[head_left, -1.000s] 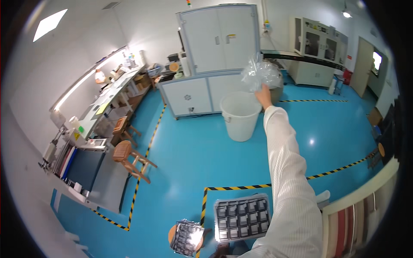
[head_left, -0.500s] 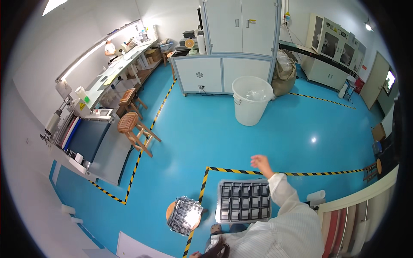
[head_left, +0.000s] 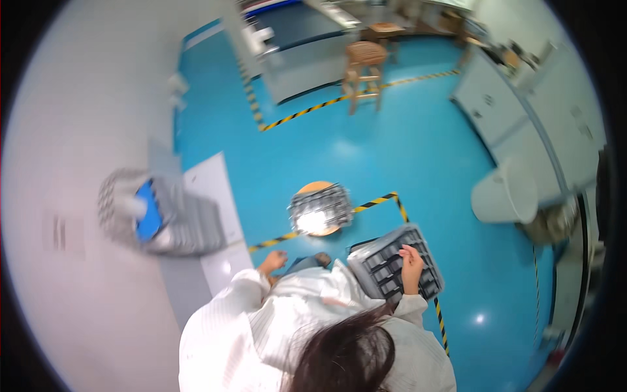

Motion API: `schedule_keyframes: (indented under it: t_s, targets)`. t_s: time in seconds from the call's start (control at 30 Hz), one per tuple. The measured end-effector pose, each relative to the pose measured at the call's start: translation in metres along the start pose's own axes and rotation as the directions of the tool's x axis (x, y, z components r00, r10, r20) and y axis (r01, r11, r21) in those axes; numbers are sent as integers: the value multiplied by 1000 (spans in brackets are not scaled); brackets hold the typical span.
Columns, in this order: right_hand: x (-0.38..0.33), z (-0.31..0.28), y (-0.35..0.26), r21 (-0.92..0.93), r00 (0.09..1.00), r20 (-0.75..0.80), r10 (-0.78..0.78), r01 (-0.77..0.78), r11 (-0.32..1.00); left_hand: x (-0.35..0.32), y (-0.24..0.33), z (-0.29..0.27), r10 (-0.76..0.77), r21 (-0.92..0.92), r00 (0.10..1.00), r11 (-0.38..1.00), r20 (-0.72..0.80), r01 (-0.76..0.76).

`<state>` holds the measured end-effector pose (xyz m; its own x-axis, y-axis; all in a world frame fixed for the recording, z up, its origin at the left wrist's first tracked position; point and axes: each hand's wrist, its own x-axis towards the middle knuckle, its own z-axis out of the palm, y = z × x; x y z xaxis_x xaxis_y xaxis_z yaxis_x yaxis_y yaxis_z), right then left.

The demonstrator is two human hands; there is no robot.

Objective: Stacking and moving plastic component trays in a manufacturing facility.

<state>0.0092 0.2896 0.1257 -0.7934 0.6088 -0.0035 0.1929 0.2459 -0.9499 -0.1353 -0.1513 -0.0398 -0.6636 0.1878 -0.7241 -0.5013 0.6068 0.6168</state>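
Note:
My right hand point(head_left: 411, 262) is over a thick stack of black compartment trays with clear edges point(head_left: 371, 266), beside my right leg. Its fingers are loosely bent and apart, and I see nothing in them; whether it touches the top tray I cannot tell. On the other side of my lap is my left hand point(head_left: 273, 262), slightly blurred, with its fingers stretched out and nothing visible in it. In front of me, a smaller pile of shiny black trays point(head_left: 333, 206) lies on a round wooden stool point(head_left: 316, 187).
At my left, a blurred stack of clear plastic trays point(head_left: 199, 225) with a blue piece point(head_left: 149, 210) stands by a white panel point(head_left: 212, 189). Ahead are a wooden stool point(head_left: 366, 55) and a grey machine point(head_left: 304, 68). A white bin point(head_left: 494, 196) is at the right.
The view has swung to the left. My right arm, stretched out beyond the tray stack before, is now drawn back with the hand over it. My left hand has come into fuller view.

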Motion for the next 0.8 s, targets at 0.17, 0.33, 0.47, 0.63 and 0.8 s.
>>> schedule_keyframes:
  t_s: [0.17,0.33,0.47,0.63,0.8]
  targets:
    - [3,25,-16,13,990,144,6,-8,1000,-55,-68,-12,-79,-177,985,983,-154,51]
    - [16,43,-28,-26,961,273,-53,62,998,-131,-160,3,-233,-143,938,969,-258,202]
    - [21,63,-44,-43,941,327,-83,102,994,-184,-176,27,-404,-130,884,915,-236,383]
    - [9,91,-61,61,926,363,-105,88,994,-201,-217,47,-252,-73,945,968,-209,242]
    - [-12,110,-56,113,925,373,-67,26,993,-171,-230,24,-316,-4,913,945,-260,326]
